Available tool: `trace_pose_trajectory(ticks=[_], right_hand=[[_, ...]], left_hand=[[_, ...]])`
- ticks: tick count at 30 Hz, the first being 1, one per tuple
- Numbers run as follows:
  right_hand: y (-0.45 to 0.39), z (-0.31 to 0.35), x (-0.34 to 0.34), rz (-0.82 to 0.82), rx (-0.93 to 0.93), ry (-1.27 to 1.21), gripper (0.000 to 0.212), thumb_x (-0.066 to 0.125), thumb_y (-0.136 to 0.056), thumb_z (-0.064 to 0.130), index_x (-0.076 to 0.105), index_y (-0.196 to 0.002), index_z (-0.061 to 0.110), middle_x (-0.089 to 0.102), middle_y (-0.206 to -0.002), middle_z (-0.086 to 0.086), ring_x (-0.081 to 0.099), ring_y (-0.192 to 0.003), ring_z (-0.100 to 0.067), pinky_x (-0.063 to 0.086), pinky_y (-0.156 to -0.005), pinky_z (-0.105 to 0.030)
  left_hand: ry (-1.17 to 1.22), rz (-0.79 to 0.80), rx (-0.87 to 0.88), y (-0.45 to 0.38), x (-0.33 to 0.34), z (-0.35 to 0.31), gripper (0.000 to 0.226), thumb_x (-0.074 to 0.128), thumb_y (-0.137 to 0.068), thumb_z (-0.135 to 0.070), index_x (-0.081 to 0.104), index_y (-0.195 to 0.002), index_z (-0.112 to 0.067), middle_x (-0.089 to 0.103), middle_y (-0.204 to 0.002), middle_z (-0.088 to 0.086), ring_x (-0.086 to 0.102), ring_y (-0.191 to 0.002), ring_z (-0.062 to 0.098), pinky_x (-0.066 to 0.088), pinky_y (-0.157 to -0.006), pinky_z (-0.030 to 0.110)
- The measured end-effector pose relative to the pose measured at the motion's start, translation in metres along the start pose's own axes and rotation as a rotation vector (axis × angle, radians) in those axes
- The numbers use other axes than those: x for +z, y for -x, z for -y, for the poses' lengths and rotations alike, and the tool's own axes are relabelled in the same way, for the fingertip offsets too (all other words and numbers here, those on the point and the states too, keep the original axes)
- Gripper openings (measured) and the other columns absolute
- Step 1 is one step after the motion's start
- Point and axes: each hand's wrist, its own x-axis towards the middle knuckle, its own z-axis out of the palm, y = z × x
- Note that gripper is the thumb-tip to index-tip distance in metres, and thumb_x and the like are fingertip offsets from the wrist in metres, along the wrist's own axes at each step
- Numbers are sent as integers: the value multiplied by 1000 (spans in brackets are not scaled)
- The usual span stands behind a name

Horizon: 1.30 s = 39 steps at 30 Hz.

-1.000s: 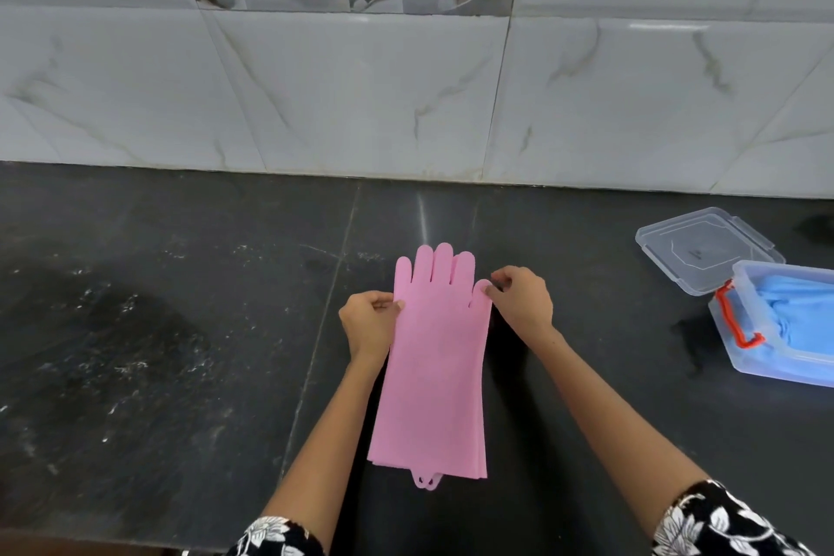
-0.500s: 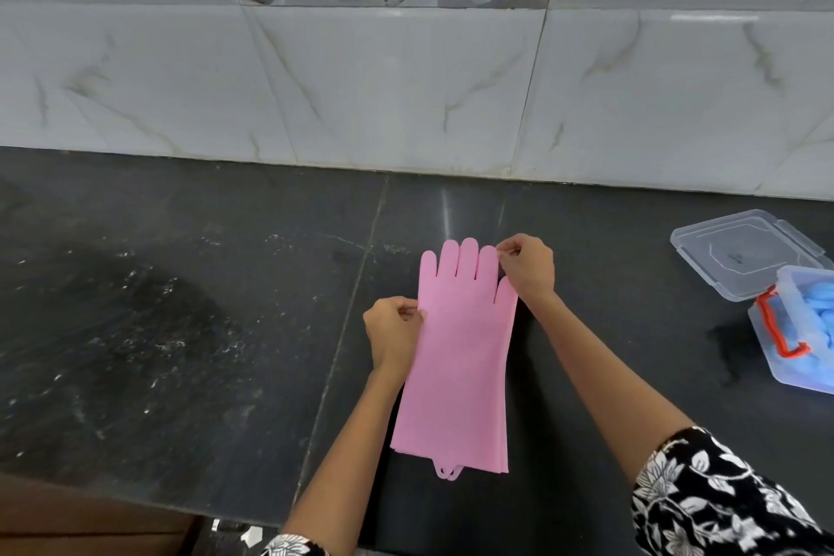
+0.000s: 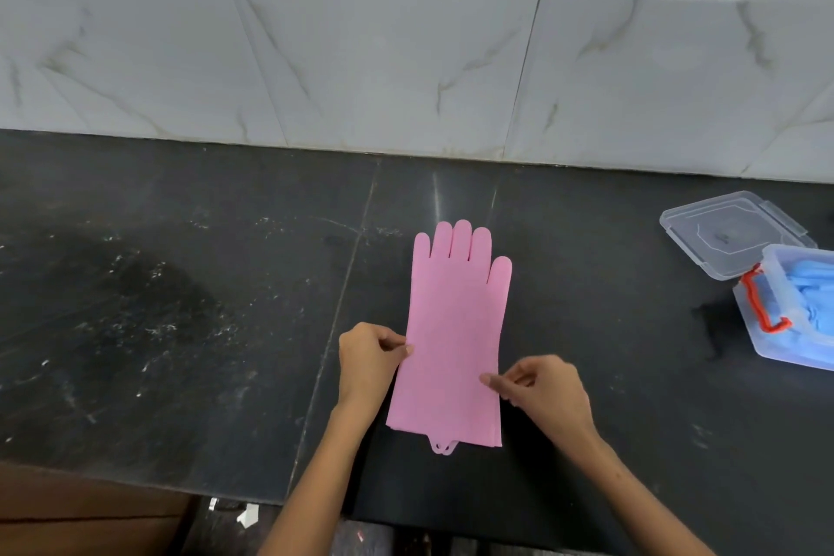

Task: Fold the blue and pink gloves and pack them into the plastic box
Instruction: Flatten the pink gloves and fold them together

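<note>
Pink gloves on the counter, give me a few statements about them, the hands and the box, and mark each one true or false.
1. The pink gloves lie flat with fingers pointing toward the wall. True.
2. The left hand and right hand pinch the gloves' opposite side edges. True.
3. The plastic box is empty. False: blue gloves are inside.
4. The lid is snapped onto the box. False: it lies on the counter behind the open box.
5. The box has a red handle. True.
</note>
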Motion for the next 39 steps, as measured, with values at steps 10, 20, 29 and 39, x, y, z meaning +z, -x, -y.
trace_pose_trajectory(ticks=[10,20,29,39], right_hand=[[16,8,0,-62,77,31,15,71,-80,35,65,-69,27,64,-69,15,61,-62,-2,40,-49,-16],[20,-7,8,-135,145,4,10,70,-83,21,62,-79,17,64,-78,4,61,-68,-10,53,-60,-26],[17,-19,-6,-50,-7,29,9,75,-78,23,68,-72,24,70,-76,10,63,-67,-3,56,-68,-27],[-41,-28,-33,218,-609,301,39,63,-84,2,66,-117,24,56,-132,14,49,-126,-4,39,-108,-32]], left_hand=[[-10,63,0,13,-4,-1,6,76,-77,-9,75,-76,-14,70,-67,-5,64,-58,3,49,-54,11],[-17,46,49,29,12,2,7,77,-76,-11,74,-82,-14,69,-77,-5,63,-70,1,44,-60,9],[-83,77,186,27,5,5,14,80,-72,-10,72,-82,-13,66,-78,-4,63,-71,9,51,-64,16],[-657,438,809,-17,-15,16,52,40,-97,-5,32,-146,-20,23,-155,-8,18,-143,4,0,-116,17]])
